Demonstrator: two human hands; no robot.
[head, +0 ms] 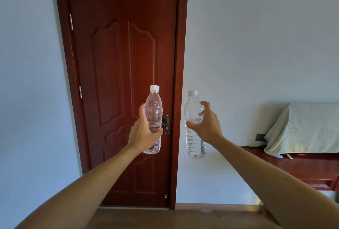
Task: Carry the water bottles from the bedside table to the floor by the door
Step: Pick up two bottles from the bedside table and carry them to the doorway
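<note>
the person stands facing a closed dark red wooden door (121, 85), both bare arms stretched forward. the left hand (142, 134) is wrapped around the lower half of a clear plastic water bottle (153, 111) with a white cap, thumb on the right of the bottle and fingers behind it, and holds it upright in the air in front of the door, just left of the brass door handle (166, 124). the right hand (208, 123) is clamped around the middle of a second clear water bottle (194, 144), also white-capped and upright, held in front of the pale wall (256, 45) just right of the door frame. the two bottles are near each other at about the same height but do not touch, and both are well above the wooden floor (183, 217). at the right, a red-brown bench (310, 170) against the wall carries an object draped in a pale floral cloth (304, 129).
</note>
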